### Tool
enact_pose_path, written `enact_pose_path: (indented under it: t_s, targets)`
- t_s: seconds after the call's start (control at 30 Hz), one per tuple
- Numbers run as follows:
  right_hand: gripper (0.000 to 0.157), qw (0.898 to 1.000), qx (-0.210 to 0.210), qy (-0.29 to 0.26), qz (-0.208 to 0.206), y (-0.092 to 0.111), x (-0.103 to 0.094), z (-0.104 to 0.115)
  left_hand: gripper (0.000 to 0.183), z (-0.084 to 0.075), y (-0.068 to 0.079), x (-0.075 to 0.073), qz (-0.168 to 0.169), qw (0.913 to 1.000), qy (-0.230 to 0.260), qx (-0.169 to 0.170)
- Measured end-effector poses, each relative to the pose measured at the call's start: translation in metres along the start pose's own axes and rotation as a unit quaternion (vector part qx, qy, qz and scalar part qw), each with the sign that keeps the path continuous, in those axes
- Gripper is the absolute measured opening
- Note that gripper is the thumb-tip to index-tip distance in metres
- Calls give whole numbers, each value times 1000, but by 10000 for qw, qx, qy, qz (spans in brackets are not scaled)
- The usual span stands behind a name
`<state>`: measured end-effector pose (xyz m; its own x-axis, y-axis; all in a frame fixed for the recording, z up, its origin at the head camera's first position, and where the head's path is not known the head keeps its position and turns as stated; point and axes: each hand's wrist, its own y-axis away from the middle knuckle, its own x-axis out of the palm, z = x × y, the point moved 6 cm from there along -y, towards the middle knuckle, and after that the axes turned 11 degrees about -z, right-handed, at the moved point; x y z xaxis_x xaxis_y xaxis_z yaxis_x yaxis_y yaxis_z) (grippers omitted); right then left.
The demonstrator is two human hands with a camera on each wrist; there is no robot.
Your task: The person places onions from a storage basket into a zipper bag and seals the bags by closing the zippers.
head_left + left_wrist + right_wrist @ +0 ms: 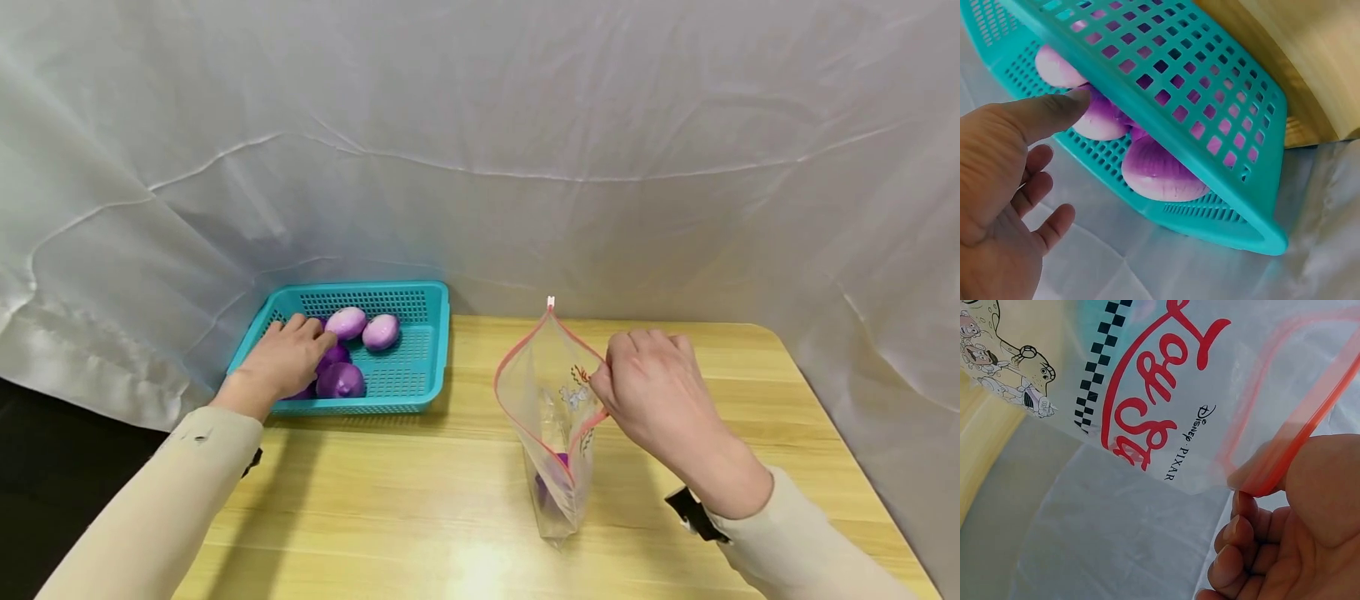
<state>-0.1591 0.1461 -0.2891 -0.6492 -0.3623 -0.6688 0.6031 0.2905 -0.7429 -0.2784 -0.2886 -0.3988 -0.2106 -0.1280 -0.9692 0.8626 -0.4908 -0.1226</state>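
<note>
My left hand (283, 357) reaches over the left side of a turquoise basket (437, 350) with several purple-and-white onions (341, 381) in it. In the left wrist view the thumb (1047, 115) lies over one onion (1100, 119), its fingers loosely bent beyond the rim; whether it touches is unclear. Two paler onions (381, 332) lie near the back. My right hand (656, 396) pinches the pink rim of a clear zip bag (525, 400) between thumb and fingers. The bag stands with its mouth spread, something purple (551, 487) low inside. Red lettering (1166, 362) marks its side.
A light wooden table (375, 500) lies under the basket and the bag. Pale hanging cloth (480, 167) encloses the back and sides. The bag's white zip slider (551, 302) is at its far corner.
</note>
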Motion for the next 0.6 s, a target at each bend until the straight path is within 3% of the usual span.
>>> enact_pose_path:
  t_s: [0.27,0.47,0.6]
  targets:
    - [23,10000,-26,14,-40,2,0,1,48,-16,-6,13,-28,9964,-461,707]
    - [22,9998,112,28,145,2,1,2,65,-21,-6,26,368,9922,-832,857]
    - [22,9997,135,35,183,2,2,3,66,-21,-7,31,455,9894,-990,957]
